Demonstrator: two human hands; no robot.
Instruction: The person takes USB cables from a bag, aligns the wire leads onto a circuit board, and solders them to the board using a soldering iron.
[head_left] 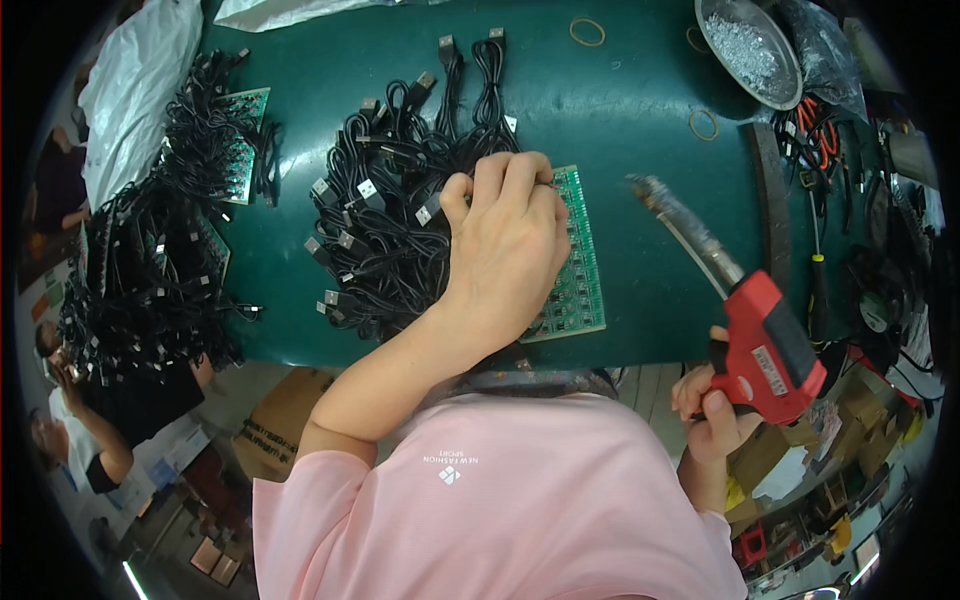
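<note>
My left hand [505, 240] lies over the left part of a green circuit board panel [585, 265], its fingers curled and their tips hidden, so whatever they pinch is out of sight. Bundled black USB cables [385, 225] with metal plugs heap up against that hand and spread left of the board. At the right, beyond the table's near edge, my right hand [715, 415] is closed round a red and black soldering gun [770, 350]. Its long metal nozzle [690, 230] points up and left over the table, apart from the board.
More boards with black cables [150, 270] pile up at the left beside a clear plastic bag [135, 90]. A metal bowl of silvery bits [750, 55] stands far right. Rubber bands [587, 32] lie on the green table [640, 110]. A dark bar [772, 200] and a screwdriver [818, 280] lie right.
</note>
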